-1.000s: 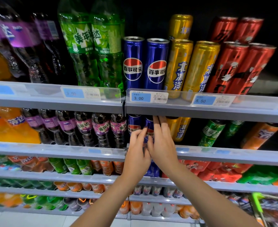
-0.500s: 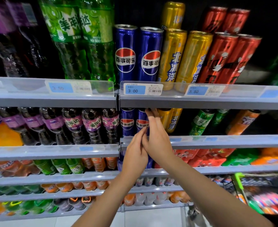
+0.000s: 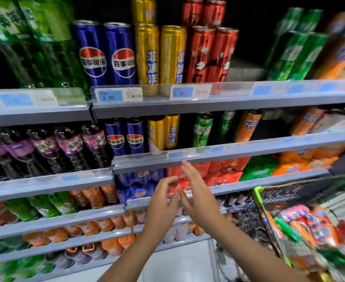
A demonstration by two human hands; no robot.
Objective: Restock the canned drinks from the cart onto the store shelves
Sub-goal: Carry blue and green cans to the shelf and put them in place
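Observation:
Two blue cola cans stand on the second shelf, beside two gold cans. Taller blue, gold and red cans fill the top shelf. My left hand and my right hand hover side by side in front of the shelves, below the second shelf's edge, both empty with fingers loosely spread. The cart at the lower right holds blurred, colourful drink packs.
Green bottles and purple bottles fill the left shelves. Green and orange cans stand to the right of the gold ones. Lower shelves hold packs and small bottles. Pale floor lies below.
Both hands have drawn back from the blue cans on the second shelf and dropped lower. The view has swung to the right, bringing the cart into sight.

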